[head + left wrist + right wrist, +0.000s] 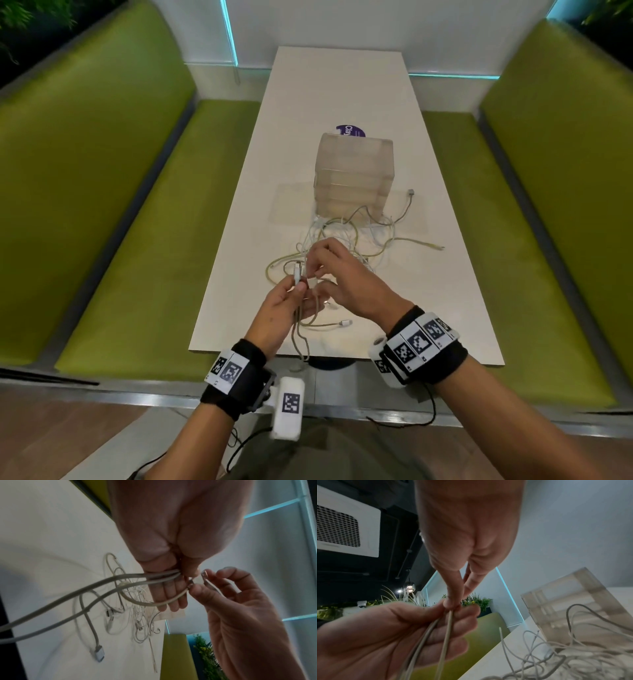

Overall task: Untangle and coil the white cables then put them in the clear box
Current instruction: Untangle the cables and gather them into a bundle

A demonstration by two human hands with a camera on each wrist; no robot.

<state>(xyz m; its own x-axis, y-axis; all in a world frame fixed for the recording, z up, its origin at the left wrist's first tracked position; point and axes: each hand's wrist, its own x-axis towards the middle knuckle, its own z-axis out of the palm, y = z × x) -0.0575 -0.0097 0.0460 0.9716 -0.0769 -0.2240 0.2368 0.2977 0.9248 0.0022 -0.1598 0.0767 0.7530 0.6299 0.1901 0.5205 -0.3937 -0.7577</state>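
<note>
A tangle of white cables [349, 240] lies on the white table [428, 308], just in front of the clear box [354, 171]. My left hand [297, 287] grips several strands of one greyish-white cable [301, 337], whose plug end [297, 270] sticks up above the thumb. My right hand [310, 273] pinches the same cable just beside it. In the left wrist view my left hand [181, 573] clamps the strands [102, 582] and my right hand [195, 584] pinches a loop. In the right wrist view my right hand [453, 605] pinches a strand [447, 628] above the left hand [419, 622]; the clear box [573, 601] and the tangle [573, 655] show at right.
A flat clear lid [291, 202] lies left of the box. A purple round sticker [349, 130] sits behind it. Green benches [137, 240] flank the table on both sides. The held cable's loop hangs over the table's near edge. A loose plug [346, 322] lies near that edge.
</note>
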